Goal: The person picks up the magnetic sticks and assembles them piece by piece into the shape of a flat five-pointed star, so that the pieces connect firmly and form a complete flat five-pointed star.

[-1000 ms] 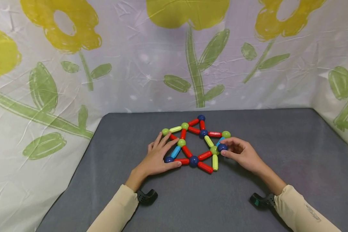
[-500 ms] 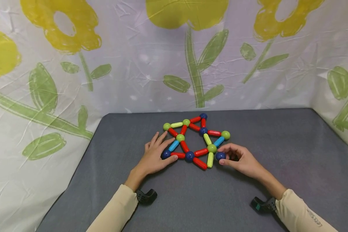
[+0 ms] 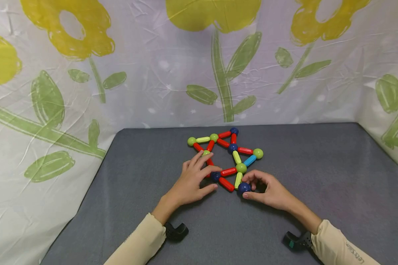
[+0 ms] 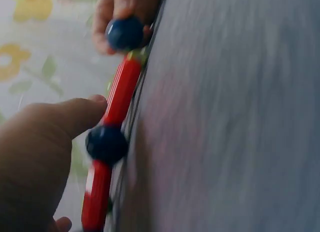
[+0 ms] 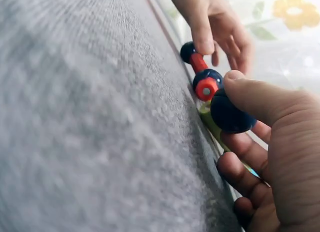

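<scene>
A flat figure of magnetic rods and balls lies on the grey table, with red rods (image 3: 226, 184), a blue rod (image 3: 250, 161) and green balls (image 3: 241, 168). My right hand (image 3: 272, 191) pinches a dark blue ball (image 3: 244, 188) between thumb and fingers, right beside the near end of a yellow-green rod (image 3: 238, 180). Whether ball and rod touch, I cannot tell. Spread over the figure's left side, my left hand (image 3: 195, 181) has its fingertips near another dark blue ball (image 3: 215, 176) and covers the rods beneath. In the right wrist view the pinched ball (image 5: 231, 112) shows clearly.
The grey tabletop (image 3: 126, 206) extends around the figure on all sides. Behind it hangs a white cloth (image 3: 146, 92) printed with yellow flowers. Black wrist cameras (image 3: 177, 232) hang below both cuffs.
My right hand has carried the dark blue ball toward me and left, to the yellow-green rod's end. My left hand has shifted right over the figure, which has also shifted slightly.
</scene>
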Available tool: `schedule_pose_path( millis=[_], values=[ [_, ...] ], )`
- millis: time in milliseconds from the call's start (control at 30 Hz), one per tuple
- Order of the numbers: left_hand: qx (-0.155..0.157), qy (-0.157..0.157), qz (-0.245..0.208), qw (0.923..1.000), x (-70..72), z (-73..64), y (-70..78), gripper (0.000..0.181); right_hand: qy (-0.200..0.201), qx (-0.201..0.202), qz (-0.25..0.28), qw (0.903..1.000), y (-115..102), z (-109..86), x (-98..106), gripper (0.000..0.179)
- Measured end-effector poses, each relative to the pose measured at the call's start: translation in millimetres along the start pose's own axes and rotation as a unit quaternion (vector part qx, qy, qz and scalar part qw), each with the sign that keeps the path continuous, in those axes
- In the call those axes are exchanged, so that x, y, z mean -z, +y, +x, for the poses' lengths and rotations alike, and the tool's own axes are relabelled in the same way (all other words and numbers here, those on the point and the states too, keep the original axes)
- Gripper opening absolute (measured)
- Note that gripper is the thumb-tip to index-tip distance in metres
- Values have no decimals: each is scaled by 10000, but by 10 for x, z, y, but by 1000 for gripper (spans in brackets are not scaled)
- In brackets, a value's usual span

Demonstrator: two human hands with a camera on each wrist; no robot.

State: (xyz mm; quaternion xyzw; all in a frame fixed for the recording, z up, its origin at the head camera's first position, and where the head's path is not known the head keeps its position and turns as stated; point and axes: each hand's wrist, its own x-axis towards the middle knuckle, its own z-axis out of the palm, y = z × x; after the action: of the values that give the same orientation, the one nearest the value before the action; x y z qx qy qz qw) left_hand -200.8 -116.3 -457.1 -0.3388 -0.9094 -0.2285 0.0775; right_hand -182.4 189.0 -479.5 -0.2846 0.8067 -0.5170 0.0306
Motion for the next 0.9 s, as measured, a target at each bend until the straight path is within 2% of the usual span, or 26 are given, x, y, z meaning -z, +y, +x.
schedule_pose_path(
  millis=[133, 267, 500, 900],
  values=[
    [-97, -379, 197, 9990, -85, 44, 139, 45, 11, 344, -182, 9992, -20, 5, -43, 34],
    [37, -617, 325, 9976, -173, 45, 191, 40, 58, 733, -450, 9963, -45, 8, -98, 34],
    [190, -340, 156, 9991, -248, 33, 183, 27, 157, 781, -686, 9945, -68, -9, -170, 36],
    [147, -165, -138, 9997, -279, 22, 156, 24, 286, 811, -673, 9940, -83, -10, -232, 36]
  ],
)
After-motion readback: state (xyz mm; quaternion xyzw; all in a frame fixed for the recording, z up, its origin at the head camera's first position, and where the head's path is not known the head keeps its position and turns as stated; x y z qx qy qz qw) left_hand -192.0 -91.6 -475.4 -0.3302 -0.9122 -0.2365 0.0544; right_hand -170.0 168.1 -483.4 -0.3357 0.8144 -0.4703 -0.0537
